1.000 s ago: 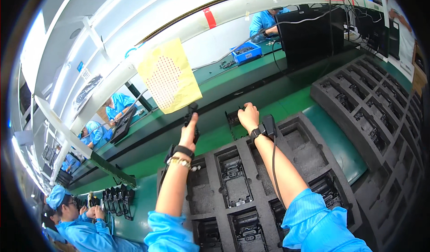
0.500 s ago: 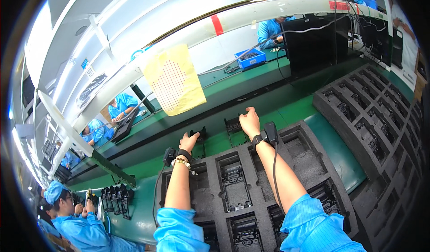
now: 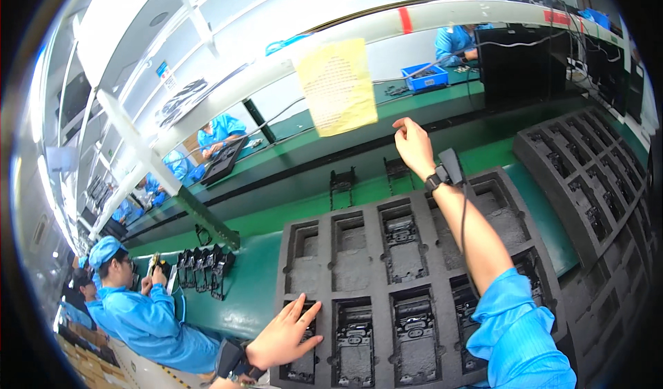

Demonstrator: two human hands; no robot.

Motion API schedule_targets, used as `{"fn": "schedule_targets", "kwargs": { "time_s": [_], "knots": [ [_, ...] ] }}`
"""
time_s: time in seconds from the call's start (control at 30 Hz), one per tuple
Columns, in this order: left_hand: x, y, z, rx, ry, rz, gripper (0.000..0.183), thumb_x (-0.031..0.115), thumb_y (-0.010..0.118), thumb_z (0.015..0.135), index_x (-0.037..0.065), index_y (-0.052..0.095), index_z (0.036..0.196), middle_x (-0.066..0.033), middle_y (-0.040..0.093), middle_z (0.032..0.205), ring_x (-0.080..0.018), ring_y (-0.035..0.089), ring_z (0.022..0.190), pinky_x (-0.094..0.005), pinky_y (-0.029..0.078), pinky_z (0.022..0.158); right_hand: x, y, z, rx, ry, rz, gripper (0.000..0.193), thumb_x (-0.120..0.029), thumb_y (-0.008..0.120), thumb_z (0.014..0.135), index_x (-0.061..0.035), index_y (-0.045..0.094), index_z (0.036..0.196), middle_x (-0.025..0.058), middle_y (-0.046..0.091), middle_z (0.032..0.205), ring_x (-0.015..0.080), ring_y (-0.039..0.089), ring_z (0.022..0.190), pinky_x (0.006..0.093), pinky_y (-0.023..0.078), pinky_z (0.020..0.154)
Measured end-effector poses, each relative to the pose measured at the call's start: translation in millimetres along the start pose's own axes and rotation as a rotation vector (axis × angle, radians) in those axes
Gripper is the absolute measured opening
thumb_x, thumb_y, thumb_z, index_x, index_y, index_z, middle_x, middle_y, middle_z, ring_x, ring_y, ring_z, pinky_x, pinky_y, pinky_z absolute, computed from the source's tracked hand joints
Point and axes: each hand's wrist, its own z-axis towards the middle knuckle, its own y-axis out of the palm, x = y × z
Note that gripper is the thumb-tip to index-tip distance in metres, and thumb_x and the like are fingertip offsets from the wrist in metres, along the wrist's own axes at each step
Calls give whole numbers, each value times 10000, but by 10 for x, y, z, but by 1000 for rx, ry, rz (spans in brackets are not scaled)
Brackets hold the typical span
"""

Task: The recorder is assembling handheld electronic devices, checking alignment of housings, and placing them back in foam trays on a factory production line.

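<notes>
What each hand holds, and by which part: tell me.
Nothing is visibly held: the right hand shows no object, and the left hand has its fingers spread over the dark foam tray.

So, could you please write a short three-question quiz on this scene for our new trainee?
1. True or false: the person's left hand is clenched into a fist.

2. Multiple choice: in the far row of the nearest black rectangular foam tray, what does the third compartment from the left hold? A) nothing; B) a black openwork frame; C) a blue bin.

3. Short answer: which of the person's hands is nearer the yellow rectangular paper sheet?

Key: 1. False, it is open and spread. 2. B. 3. The right hand.
</notes>
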Motion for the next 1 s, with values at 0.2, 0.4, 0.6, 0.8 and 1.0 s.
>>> {"fn": "schedule_targets", "kwargs": {
  "time_s": [0.2, 0.4, 0.6, 0.8, 1.0],
  "knots": [
    [-120, 205, -580, 51, -38, -33, 637, 259, 611, 883, -79, 393, 1377, -386, 310, 1439, -480, 342, 1355, -457, 316, 1127, -600, -533, -487, -594, -515, -710, 279, -293, 629, 853, -44, 610, 979, 129, 595, 942, 318, 602, 943, 426, 521, 785],
    [-139, 343, -507, 130, -65, 180, 705, 166, 654, 695, -53, 448, 1333, -438, 202, 1455, -534, 320, 1341, -468, 298, 1145, -793, -1095, -1271, -832, -568, -643, 519, -370, 723, 763, 34, 602, 1065, 181, 526, 1073, 322, 537, 1057, 405, 530, 793],
    [-91, 299, -229, 67, -160, 350, 708, 100, 678, 659, 49, 487, 1338, -331, 332, 1456, -457, 535, 1152, -433, 514, 940, -797, -1121, -1453, -703, -426, -622, 534, -240, 724, 706, 48, 577, 1132, 194, 507, 1089, 330, 513, 1063, 401, 524, 822],
    [-12, 216, -116, -26, -145, 399, 764, 44, 719, 629, 129, 472, 1346, -279, 373, 1446, -372, 606, 1006, -413, 554, 827, -849, -1021, -1376, -802, -323, -797, 454, -183, 734, 639, 44, 592, 1006, 217, 522, 1035, 343, 549, 998, 400, 548, 770],
    [-89, 231, -169, 126, -47, 371, 650, -16, 665, 657, 128, 492, 1267, -283, 403, 1417, -396, 617, 925, -429, 569, 743, -1028, -757, -1417, -930, -316, -1062, 133, -122, 708, 679, -58, 705, 796, 137, 673, 827, 267, 665, 796, 333, 556, 632]
  ]
}}
